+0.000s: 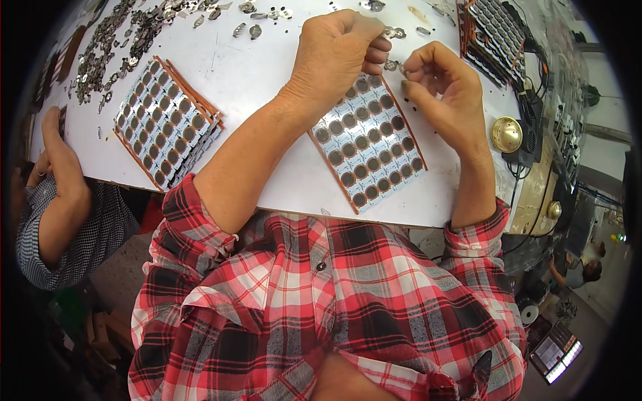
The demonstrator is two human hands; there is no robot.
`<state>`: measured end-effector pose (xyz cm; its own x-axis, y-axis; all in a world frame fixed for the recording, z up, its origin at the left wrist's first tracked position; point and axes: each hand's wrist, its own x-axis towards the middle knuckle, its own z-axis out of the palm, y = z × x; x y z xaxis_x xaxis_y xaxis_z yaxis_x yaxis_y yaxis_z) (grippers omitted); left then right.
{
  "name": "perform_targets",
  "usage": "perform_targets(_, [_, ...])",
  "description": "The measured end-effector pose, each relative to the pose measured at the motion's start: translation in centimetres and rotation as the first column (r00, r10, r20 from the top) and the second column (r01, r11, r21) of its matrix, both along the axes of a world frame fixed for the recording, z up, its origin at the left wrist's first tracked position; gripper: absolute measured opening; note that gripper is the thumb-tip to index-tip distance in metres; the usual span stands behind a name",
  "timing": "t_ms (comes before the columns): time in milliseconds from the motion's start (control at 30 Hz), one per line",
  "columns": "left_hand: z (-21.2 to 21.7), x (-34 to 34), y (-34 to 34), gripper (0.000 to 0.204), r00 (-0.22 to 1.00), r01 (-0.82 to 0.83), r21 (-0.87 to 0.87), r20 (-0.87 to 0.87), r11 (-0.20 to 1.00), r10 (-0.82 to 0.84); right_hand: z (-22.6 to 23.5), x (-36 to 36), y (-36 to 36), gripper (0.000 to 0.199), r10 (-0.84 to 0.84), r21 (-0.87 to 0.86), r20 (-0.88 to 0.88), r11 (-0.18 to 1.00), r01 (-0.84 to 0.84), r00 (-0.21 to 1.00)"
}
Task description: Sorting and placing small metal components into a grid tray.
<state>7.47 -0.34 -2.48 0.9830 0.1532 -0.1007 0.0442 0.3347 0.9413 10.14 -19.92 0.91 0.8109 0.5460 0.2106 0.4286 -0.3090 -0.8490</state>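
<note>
A panel with rows of dark round discs on a pale ground and orange-brown side strips lies on the white table in front of me. My left hand reaches over its far end, fingers curled and pinched together; what they hold is hidden. Small silver metal pieces lie just past those fingertips. On the panel's right side, my right hand is curled, thumb and forefinger close together. A tiny shiny bit shows at its fingertips, too small to name. Another metal piece sits between the two hands.
To the left stands a stack of similar disc panels. Loose metal pieces spread over the far left of the table. More panels are piled at the far right, near a golden dome and cables. Another person's arm rests at the left edge.
</note>
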Motion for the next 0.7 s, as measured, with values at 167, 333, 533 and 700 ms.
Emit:
perform_targets(167, [1.9,-0.2,-0.2,0.018,0.997,0.033,-0.009,-0.068,0.999,-0.034,0.6,0.9,-1.3,0.014,-0.065,-0.348,0.067,0.934,0.085,0.996])
perform_targets(333, [1.1,-0.6,-0.6,0.017,0.991,0.1,0.036,0.087,0.994,-0.102,1.7,0.2,-0.5,0.02,-0.108,-0.047,-0.239,0.994,0.099,0.965])
perform_targets(533, [2.3,-1.7,-1.2,0.006,0.829,-0.245,0.499,0.553,0.831,-0.088,-0.1,0.4,-0.2,0.033,0.321,0.503,-0.742,0.847,0.173,0.589])
perform_targets(700, [1.5,-1.5,-1.5,0.012,0.896,-0.024,0.22,0.437,0.975,-0.076,0.4,0.7,-0.4,0.027,0.218,0.446,-0.724,0.872,0.202,0.654])
